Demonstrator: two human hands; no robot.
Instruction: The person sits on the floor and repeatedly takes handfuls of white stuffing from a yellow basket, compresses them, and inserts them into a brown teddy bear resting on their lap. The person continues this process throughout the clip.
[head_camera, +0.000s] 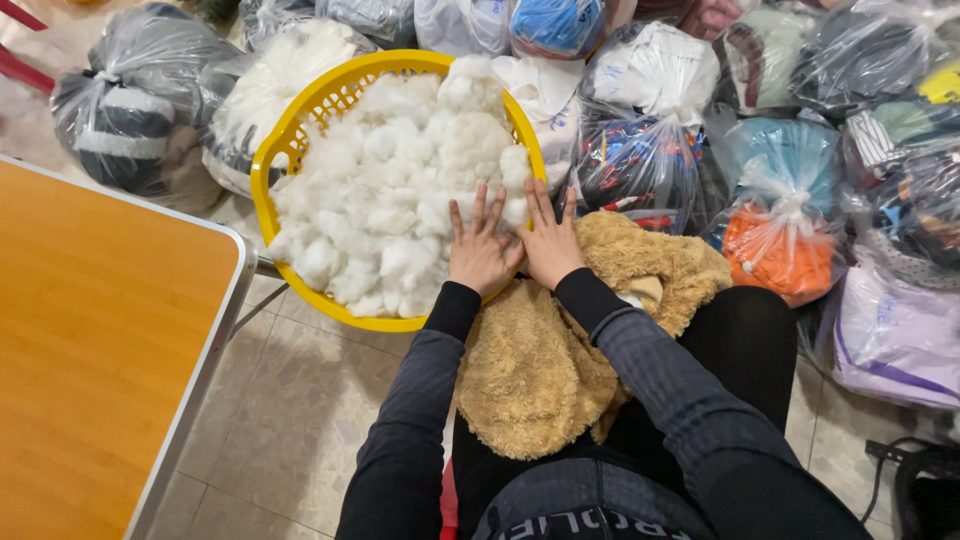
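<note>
Lying across the lap nearest the camera: a tan plush toy skin, limp and mostly unfilled, upper edge touching the basket rim. Resting just beyond it, left hand and right hand side by side, fingers spread flat and open, palms down, gripping nothing yet; fingertips touching the white stuffing where the heap meets the near rim. Best done, by the look of it, by curling the fingers under one loose clump rather than pressing down on the pile, and keeping the plush opening close so no tufts fall to the tiled floor. Holding the fluff: a round yellow basket, heaped well above its rim. To the left, a wooden table. Farther back and to the right, tied plastic bags of mixed fabrics crowded together.
</note>
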